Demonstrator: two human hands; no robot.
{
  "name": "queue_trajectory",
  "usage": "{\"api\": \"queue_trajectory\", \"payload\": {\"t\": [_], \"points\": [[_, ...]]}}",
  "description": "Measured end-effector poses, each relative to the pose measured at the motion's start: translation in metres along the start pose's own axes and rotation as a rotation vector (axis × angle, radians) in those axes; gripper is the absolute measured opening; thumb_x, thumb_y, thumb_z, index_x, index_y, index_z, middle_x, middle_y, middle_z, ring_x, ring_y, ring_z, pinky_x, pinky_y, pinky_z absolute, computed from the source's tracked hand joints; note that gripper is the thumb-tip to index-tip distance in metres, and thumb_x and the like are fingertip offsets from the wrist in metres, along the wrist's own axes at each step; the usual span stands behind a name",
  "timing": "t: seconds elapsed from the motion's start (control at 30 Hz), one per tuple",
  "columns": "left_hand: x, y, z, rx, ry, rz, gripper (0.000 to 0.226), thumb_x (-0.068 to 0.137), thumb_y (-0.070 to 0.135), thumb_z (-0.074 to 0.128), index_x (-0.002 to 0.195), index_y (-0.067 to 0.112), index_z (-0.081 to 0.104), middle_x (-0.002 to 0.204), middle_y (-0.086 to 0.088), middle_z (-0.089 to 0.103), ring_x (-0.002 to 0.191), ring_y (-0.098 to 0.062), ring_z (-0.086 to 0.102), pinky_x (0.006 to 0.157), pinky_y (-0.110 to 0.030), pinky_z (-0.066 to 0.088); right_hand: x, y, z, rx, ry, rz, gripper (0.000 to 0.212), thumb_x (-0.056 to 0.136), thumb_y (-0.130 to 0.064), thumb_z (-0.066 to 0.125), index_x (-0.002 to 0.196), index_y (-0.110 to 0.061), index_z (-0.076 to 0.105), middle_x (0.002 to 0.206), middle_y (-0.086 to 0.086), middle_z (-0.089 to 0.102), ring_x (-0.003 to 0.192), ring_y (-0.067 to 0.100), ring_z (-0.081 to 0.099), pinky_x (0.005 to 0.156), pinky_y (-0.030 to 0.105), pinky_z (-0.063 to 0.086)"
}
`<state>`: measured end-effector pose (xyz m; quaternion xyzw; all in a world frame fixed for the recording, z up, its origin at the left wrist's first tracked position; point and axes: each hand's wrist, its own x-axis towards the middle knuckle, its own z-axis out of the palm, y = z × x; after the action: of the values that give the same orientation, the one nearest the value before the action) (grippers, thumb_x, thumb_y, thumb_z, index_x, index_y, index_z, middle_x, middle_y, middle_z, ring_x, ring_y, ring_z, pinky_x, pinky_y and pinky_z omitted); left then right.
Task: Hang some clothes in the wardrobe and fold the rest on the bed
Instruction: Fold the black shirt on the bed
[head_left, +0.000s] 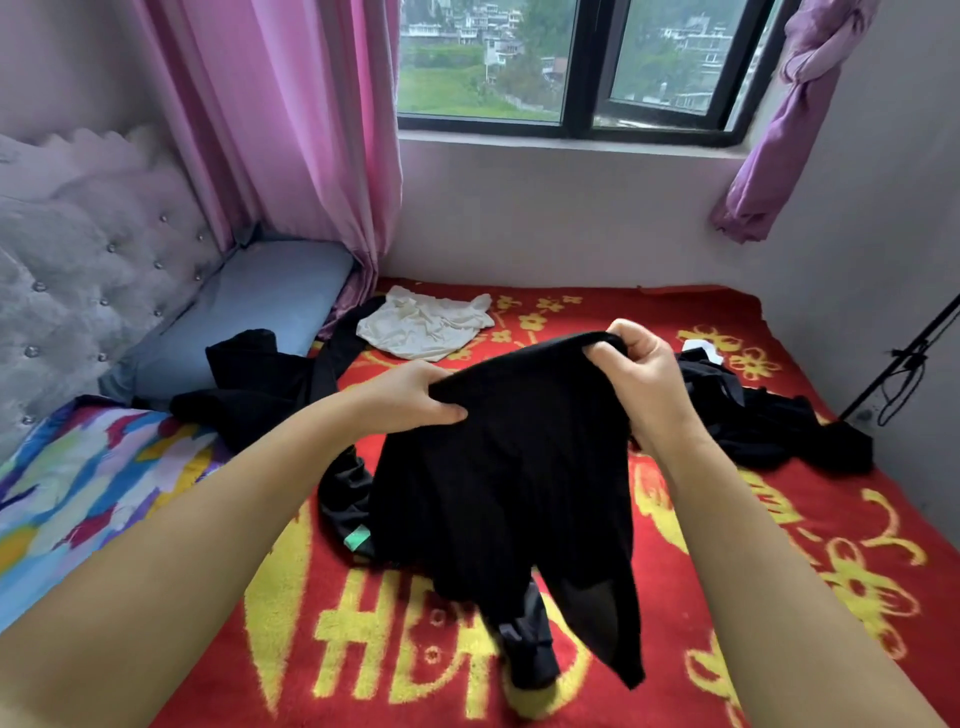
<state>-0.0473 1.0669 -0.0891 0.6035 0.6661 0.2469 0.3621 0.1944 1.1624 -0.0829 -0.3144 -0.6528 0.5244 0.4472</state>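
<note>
Bed under red blanket (779, 545) with yellow pattern, window beyond. Black garment (498, 467) held up over blanket, hem trailing. Left hand (415, 397) pinches one top corner, right hand (644, 369) grips other. Advice: pull top edge taut, shake flat, lay down before folding. Black heaps (769, 421) either side, white garment (426, 327) farther back, unfolded.

Garment (498, 467) hangs over the bed (779, 571), taken at its top edge by the left hand (410, 397) and right hand (641, 369). Left of the grip: heaped clothing (260, 379) against the pillow (249, 312). Beyond the grip: a crumpled top (426, 325). Right of it: another clothing pile (769, 421). Under the hanging garment: trousers (348, 499) on the bed.
</note>
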Motion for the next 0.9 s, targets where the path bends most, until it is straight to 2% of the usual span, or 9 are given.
{"api": "queue_trajectory", "payload": {"t": [0.13,0.23,0.33,0.43,0.57,0.7,0.73,0.8,0.9], "points": [[0.012,-0.02,-0.017,0.085,0.324,-0.058,0.01,0.084,0.012,0.062,0.085,0.016,0.071,0.085,-0.005,0.071,0.08,-0.02,0.064,0.074,-0.031,0.048,0.009,-0.02,-0.016,-0.089,0.074,-0.07,0.037,0.085,-0.011,0.066,0.056,-0.023,0.046,0.05,-0.009,0.044,0.047,0.004,0.04,0.043,0.017,0.035],[0.018,-0.034,-0.027,0.204,0.543,-0.123,0.013,0.082,0.012,0.06,0.087,0.015,0.072,0.084,-0.005,0.07,0.085,-0.024,0.063,0.078,-0.037,0.05,0.014,-0.022,-0.026,-0.169,0.116,-0.054,0.04,0.086,-0.014,0.067,0.054,-0.023,0.045,0.048,-0.008,0.042,0.044,0.006,0.038,0.041,0.017,0.034],[0.016,-0.047,-0.039,0.245,0.674,-0.208,0.01,0.084,0.015,0.059,0.081,0.019,0.068,0.079,-0.005,0.065,0.086,-0.031,0.062,0.078,-0.038,0.049,0.015,-0.019,-0.037,-0.188,0.201,-0.033,0.042,0.086,-0.017,0.065,0.052,-0.023,0.042,0.047,-0.009,0.039,0.043,0.007,0.034,0.041,0.018,0.03],[0.009,-0.062,-0.054,0.224,0.735,-0.239,0.014,0.085,0.016,0.059,0.074,0.019,0.065,0.072,-0.011,0.064,0.081,-0.034,0.062,0.071,-0.036,0.045,0.015,-0.013,-0.054,-0.142,0.362,-0.023,0.034,0.085,-0.019,0.064,0.058,-0.022,0.045,0.056,-0.001,0.042,0.052,0.016,0.038,0.05,0.027,0.033],[0.005,-0.062,-0.065,0.154,0.734,-0.15,0.019,0.087,0.016,0.063,0.068,0.015,0.064,0.058,-0.008,0.057,0.064,-0.027,0.054,0.063,-0.033,0.039,0.019,-0.007,-0.061,-0.189,0.423,-0.012,0.027,0.086,-0.025,0.063,0.065,-0.017,0.048,0.058,0.002,0.04,0.052,0.016,0.036,0.049,0.028,0.033],[-0.002,-0.04,-0.078,-0.379,0.655,-0.034,0.011,0.085,0.011,0.069,0.075,0.016,0.07,0.063,0.0,0.063,0.05,-0.015,0.053,0.054,-0.027,0.041,0.026,-0.003,-0.064,-0.379,0.52,-0.002,0.039,0.09,-0.028,0.058,0.059,-0.019,0.037,0.054,-0.002,0.034,0.048,0.013,0.03,0.05,0.031,0.028],[-0.006,-0.034,-0.081,-0.514,0.574,0.009,0.008,0.085,0.012,0.068,0.079,0.016,0.072,0.069,0.002,0.069,0.052,-0.014,0.059,0.053,-0.025,0.045,0.027,0.0,-0.068,-0.452,0.549,0.013,0.04,0.092,-0.029,0.056,0.059,-0.017,0.036,0.053,-0.001,0.035,0.049,0.015,0.03,0.053,0.032,0.028],[-0.013,-0.021,-0.082,-0.708,0.38,0.08,0.009,0.083,0.015,0.069,0.086,0.017,0.077,0.086,-0.002,0.075,0.072,-0.015,0.071,0.062,-0.023,0.055,0.027,0.005,-0.076,-0.637,0.571,0.062,0.038,0.093,-0.03,0.053,0.062,-0.015,0.038,0.056,0.001,0.042,0.056,0.023,0.039,0.06,0.032,0.03],[-0.011,0.005,-0.07,-0.79,0.211,0.091,0.013,0.074,0.024,0.073,0.084,0.017,0.079,0.091,-0.005,0.075,0.081,-0.016,0.072,0.067,-0.024,0.056,0.025,0.014,-0.069,-0.783,0.39,0.195,0.012,0.092,-0.016,0.051,0.09,-0.008,0.059,0.086,0.012,0.062,0.083,0.029,0.054,0.071,0.03,0.034]]}}
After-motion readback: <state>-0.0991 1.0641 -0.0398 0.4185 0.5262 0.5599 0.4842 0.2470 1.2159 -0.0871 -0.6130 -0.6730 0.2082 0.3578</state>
